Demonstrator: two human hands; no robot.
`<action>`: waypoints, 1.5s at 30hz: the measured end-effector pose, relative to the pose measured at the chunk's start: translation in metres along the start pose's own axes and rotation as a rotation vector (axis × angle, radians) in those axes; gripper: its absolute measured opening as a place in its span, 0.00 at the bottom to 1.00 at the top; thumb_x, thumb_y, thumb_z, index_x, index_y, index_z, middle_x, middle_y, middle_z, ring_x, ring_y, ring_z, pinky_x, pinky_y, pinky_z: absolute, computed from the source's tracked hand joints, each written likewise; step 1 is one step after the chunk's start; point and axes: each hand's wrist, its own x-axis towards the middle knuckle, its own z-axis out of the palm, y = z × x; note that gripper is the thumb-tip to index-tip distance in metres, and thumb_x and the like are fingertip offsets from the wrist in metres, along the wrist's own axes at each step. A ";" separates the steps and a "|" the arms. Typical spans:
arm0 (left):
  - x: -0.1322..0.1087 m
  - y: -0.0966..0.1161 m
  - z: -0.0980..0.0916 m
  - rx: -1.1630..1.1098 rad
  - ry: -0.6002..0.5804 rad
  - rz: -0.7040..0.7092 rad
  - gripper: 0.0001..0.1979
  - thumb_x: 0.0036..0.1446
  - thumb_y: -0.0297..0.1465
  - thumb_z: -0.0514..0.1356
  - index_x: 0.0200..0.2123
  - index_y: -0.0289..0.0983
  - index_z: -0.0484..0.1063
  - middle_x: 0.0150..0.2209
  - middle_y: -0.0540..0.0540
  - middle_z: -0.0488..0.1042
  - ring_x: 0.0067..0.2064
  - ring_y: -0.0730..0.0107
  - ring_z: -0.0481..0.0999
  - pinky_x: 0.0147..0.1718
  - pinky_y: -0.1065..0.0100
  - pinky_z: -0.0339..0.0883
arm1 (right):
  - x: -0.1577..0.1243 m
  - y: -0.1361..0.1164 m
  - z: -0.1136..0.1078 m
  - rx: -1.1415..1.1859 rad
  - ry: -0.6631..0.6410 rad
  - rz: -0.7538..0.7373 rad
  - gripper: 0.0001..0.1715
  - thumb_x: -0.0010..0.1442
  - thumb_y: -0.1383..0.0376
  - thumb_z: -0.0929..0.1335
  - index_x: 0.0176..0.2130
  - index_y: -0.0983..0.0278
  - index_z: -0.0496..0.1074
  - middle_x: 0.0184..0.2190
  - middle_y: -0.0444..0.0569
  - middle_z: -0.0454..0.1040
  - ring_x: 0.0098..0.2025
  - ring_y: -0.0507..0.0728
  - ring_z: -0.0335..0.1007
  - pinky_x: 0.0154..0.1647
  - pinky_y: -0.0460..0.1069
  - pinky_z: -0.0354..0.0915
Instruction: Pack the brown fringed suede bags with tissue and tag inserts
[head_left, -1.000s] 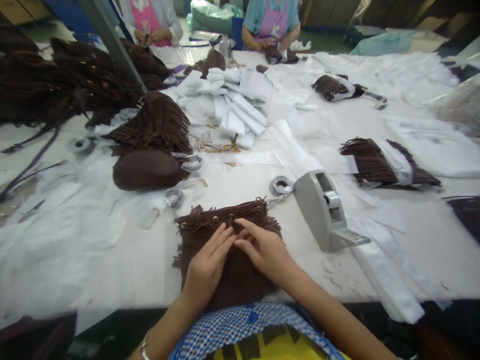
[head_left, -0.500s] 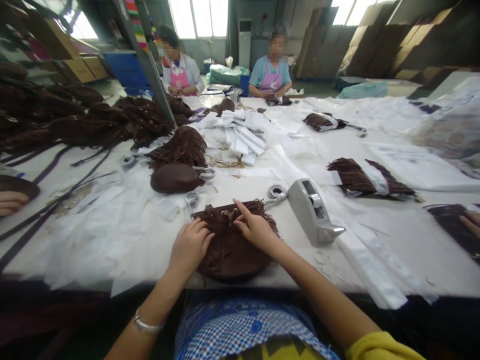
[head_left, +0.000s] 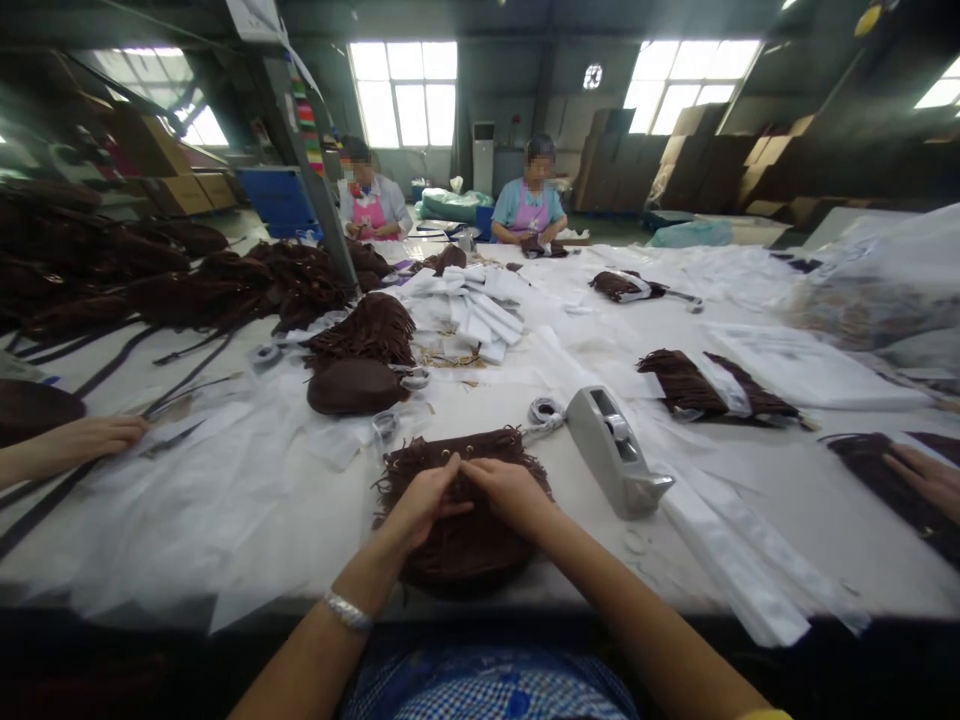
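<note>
A dark brown fringed suede bag point(head_left: 457, 540) lies flat on the white table's near edge in front of me. My left hand point(head_left: 418, 503) and my right hand point(head_left: 508, 487) rest side by side on its upper part, fingers curled and meeting near the eyelets at the bag's top edge. Both hands pinch the fringe or top edge there. Just right of the bag stands a grey tape dispenser point(head_left: 611, 448), with a roll of tape point(head_left: 546, 411) beside it.
White tissue sheets point(head_left: 187, 500) and folded white strips point(head_left: 472, 305) cover the table. More brown fringed bags point(head_left: 360, 345) are piled at left and lie at right point(head_left: 705, 385). Co-workers' hands show at left point(head_left: 90, 440) and right point(head_left: 926, 475); two people sit at the far end.
The view has tilted up to show the hall. My left hand slid right to meet my right hand at the bag's top edge. A co-worker's hand at left reached further onto the table.
</note>
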 end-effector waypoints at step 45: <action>-0.011 0.011 -0.014 -0.066 0.066 -0.022 0.13 0.60 0.38 0.64 0.38 0.32 0.77 0.39 0.39 0.81 0.35 0.70 0.82 0.27 0.77 0.73 | -0.020 0.025 -0.059 0.908 0.161 0.546 0.18 0.53 0.54 0.73 0.36 0.65 0.71 0.26 0.43 0.74 0.25 0.50 0.69 0.23 0.43 0.60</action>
